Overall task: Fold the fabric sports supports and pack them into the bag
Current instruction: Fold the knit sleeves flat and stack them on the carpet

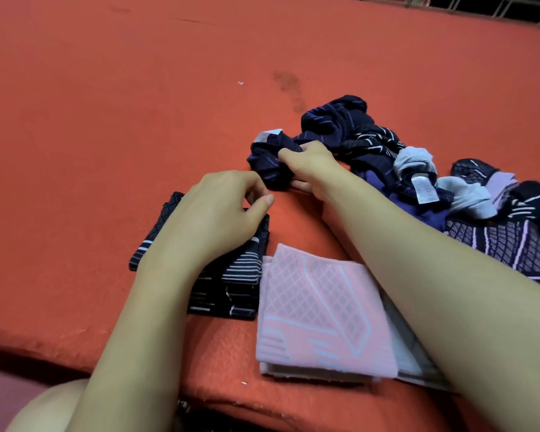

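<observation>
Two hands work over a wide orange table (106, 120), which fills almost the whole view and has a darker stain (289, 88) near the middle. At the right side lies a loose pile (449, 188) of unfolded supports, dark navy with purple and white stripes, mixed with grey pieces and one white label (424, 189). The pile runs out of view at the right edge.

Near the front edge of the table lies a pink stack (315, 310) of folded supports, flat, with a diamond pattern and pale blue lines. More pale folded pieces show under it, partly hidden by the right forearm. Just beside it, to the left, lies a dark stack (231, 285) of folded navy supports with white stripes; the two stacks are touching or almost touching.

The left hand (212, 213) is above the far end of the dark stack, with fingers curled and the thumb tip close to the fingertips; it seems to hold nothing, but I cannot tell for sure. The right hand (309, 169) grips a crumpled navy support (272, 163) at the near left end of the pile, its fingers closed around the fabric. This support rests on the table, a little beyond the two stacks.

The bag is not seen in this view.
</observation>
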The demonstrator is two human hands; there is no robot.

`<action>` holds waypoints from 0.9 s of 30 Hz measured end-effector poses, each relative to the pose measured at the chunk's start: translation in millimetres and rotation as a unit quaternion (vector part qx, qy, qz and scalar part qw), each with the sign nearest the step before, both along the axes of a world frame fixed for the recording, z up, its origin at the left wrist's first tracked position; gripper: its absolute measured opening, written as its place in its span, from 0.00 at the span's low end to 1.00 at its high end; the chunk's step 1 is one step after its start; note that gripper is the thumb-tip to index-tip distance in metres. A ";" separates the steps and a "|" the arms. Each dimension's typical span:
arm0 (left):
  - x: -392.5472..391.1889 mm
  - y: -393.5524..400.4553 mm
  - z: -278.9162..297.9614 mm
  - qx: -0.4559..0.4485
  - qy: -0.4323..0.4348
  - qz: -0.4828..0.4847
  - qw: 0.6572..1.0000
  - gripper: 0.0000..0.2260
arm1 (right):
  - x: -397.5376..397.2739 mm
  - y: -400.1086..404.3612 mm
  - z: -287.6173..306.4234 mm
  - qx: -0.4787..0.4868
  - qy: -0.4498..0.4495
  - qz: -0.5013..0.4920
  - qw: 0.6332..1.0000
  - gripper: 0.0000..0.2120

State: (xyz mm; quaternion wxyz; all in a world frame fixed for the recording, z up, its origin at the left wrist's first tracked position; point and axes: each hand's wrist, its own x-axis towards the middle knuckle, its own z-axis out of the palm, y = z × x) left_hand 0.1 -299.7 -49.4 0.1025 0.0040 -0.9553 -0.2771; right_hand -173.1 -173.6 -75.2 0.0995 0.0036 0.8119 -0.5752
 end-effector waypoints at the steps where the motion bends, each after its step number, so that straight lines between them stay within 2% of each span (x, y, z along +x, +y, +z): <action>1: 0.7 2.1 3.2 0.006 0.008 -0.009 1.000 0.05 | 4.9 8.7 4.6 -0.035 0.005 0.013 0.999 0.03; 3: 3.7 10.4 9.8 0.028 0.039 -0.024 0.999 0.05 | 17.6 36.0 20.0 -0.099 0.032 0.036 0.994 0.03; 6: 6.1 32.5 25.7 0.096 0.064 -0.025 0.993 0.18 | 41.8 96.5 49.7 -0.194 0.044 0.096 0.975 0.11; 8: 3.0 55.9 44.0 0.142 0.049 -0.030 0.988 0.26 | 59.7 139.5 62.0 -0.215 0.045 0.143 0.965 0.14; 10: -13.3 81.1 61.0 0.207 0.012 -0.066 0.976 0.29 | 76.0 175.2 66.4 -0.225 0.052 0.170 0.958 0.17; 13: -50.6 122.6 77.1 0.284 -0.077 -0.171 0.940 0.24 | 88.3 213.1 61.9 -0.254 0.053 0.165 0.951 0.15; 16: -89.8 165.2 69.9 0.229 -0.119 -0.209 0.943 0.14 | 86.8 243.1 51.1 -0.287 0.040 0.143 0.946 0.14; 18: -110.5 187.3 63.3 0.203 -0.134 -0.198 0.949 0.13 | 81.7 257.1 42.8 -0.259 0.051 0.121 0.957 0.20; 20: -121.6 202.0 60.8 0.141 -0.136 -0.179 0.964 0.14 | 76.9 266.5 32.0 -0.212 0.075 0.084 0.971 0.21; 22: -128.5 211.1 57.1 0.105 -0.126 -0.157 0.974 0.13 | 71.7 274.8 17.5 -0.211 0.086 0.056 0.972 0.15; 24: -129.6 222.7 53.3 0.116 -0.104 -0.146 0.977 0.10 | 69.9 280.0 6.0 -0.228 0.095 0.034 0.969 0.13; 27: -124.2 238.9 34.1 0.164 -0.060 -0.151 0.973 0.08 | 67.4 288.6 -1.5 -0.138 0.192 -0.030 0.971 0.15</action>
